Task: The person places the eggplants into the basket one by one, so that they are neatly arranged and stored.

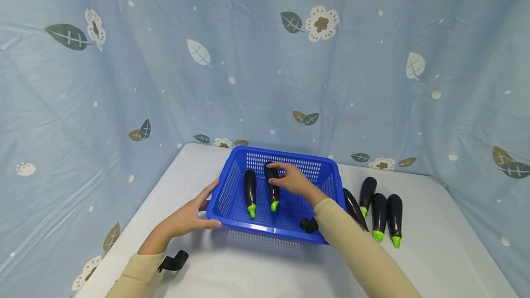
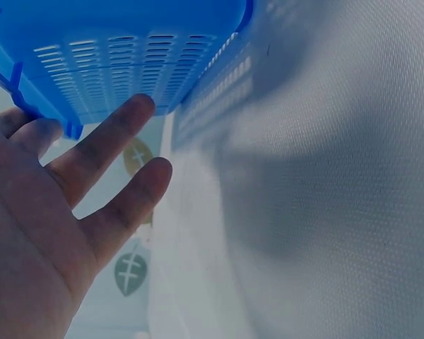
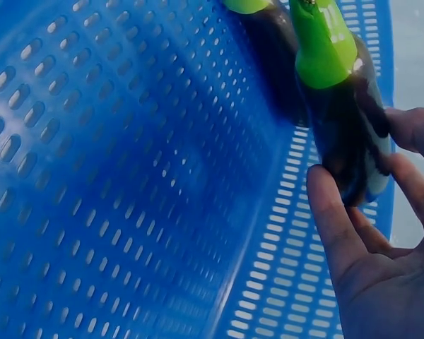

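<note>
Sleeve (image 1: 360, 247) partly hides basket (image 1: 265, 229); right hand (image 1: 291, 180) pinches eggplant (image 1: 274, 194); left hand (image 1: 186, 216) spread, contact unclear.

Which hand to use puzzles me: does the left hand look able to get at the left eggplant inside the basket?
Probably yes: the left hand is at the left side of the basket, and nothing covers the left eggplant, though reaching it likely means lifting over the side wall between them.

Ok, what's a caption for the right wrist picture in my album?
A right hand holds a long, glossy, dark eggplant with a green top inside a rectangular blue slotted plastic basket.
</note>
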The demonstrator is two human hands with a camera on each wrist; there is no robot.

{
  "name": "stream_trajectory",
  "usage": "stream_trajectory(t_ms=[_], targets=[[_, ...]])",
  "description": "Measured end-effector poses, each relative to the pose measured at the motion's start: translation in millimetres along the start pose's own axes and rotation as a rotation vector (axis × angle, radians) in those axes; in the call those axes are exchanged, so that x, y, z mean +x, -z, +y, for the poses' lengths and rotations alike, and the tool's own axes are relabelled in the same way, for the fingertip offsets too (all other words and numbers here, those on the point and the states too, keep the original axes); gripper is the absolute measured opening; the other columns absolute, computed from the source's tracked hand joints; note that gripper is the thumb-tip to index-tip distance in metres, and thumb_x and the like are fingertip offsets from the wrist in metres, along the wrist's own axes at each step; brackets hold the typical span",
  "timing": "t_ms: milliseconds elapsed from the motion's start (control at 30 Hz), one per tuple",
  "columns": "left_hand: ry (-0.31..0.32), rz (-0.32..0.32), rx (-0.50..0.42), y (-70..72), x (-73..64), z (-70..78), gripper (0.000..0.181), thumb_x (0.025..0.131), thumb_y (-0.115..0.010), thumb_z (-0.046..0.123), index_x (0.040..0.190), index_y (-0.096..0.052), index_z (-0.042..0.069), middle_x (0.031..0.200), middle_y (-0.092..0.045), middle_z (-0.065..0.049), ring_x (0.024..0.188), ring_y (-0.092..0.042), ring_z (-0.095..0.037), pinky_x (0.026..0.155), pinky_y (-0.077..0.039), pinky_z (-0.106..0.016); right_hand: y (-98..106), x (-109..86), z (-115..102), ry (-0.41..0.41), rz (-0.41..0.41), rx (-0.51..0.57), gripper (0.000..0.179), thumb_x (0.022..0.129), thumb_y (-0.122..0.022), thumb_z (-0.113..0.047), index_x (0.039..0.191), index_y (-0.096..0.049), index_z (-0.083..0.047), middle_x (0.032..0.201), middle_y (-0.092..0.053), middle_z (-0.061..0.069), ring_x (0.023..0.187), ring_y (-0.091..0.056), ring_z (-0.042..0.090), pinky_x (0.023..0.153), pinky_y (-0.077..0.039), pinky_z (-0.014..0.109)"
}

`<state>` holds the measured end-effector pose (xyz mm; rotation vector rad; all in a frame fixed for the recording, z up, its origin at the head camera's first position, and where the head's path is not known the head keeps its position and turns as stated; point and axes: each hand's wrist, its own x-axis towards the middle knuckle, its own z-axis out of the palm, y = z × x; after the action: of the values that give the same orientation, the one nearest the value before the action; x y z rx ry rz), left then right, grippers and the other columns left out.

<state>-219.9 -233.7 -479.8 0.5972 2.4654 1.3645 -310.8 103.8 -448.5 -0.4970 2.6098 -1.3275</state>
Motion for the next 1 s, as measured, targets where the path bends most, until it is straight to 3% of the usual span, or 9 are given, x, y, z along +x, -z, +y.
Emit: stream_trajectory(t_ms=[300,667,1000], targets=[[0.024,0.005,-0.017,-1.5,2.4,-0.8,0.114,0.083,-0.084,0.036,0.165,-0.005,0.030,0.163,-0.024,-0.025,0.135,-0.047,-0.048,0.106,-0.039,-0.067,-8.1,4.2,-1.5,-0.046,-0.034,-0.004,0.043,0.094,-0.074,-0.012,0.136,-0.065,-0.013,0.135,-0.059,0.013,0.100,-0.067,0.025,0.080,-0.059,0.036],[0.020,0.006,-0.011,-2.4,2.4,-3.2,0.115,0.083,-0.084,0.037,0.165,-0.005,0.030,0.162,-0.025,-0.027,0.135,-0.048,-0.049,0.105,-0.040,-0.066,-12.7,7.5,-4.2,-0.064,-0.058,-0.009,0.043,0.094,-0.075,-0.015,0.136,-0.066,-0.015,0.137,-0.057,0.015,0.090,-0.068,0.022,0.080,-0.059,0.036],[0.002,0.001,0.011,0.4,-0.2,-0.2,0.115,0.083,-0.085,0.034,0.165,-0.004,0.027,0.160,-0.028,-0.029,0.133,-0.049,-0.048,0.105,-0.040,-0.067,-14.8,9.8,-3.3,-0.100,-0.101,0.023,0.042,0.094,-0.074,-0.011,0.135,-0.067,-0.016,0.142,-0.054,0.018,0.081,-0.070,0.021,0.082,-0.059,0.046]])
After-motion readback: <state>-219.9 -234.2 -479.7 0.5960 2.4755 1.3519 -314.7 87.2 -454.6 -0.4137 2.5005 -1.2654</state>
